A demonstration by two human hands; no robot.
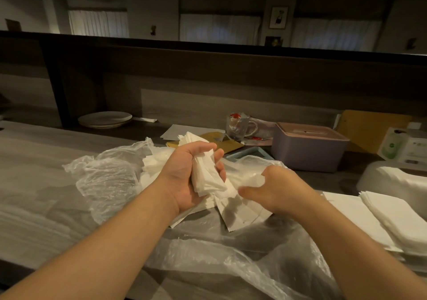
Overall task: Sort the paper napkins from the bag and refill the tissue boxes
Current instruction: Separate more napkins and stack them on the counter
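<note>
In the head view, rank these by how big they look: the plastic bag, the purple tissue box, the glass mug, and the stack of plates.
1. plastic bag, nearest the camera
2. purple tissue box
3. stack of plates
4. glass mug

The plates and mug sit farther back, so the order of those two is unsure.

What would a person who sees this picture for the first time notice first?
First the left hand in the centre, gripping a thick bundle of white napkins above the crumpled clear plastic bag. Then the right hand beside it, and the pale purple tissue box behind on the right.
</note>
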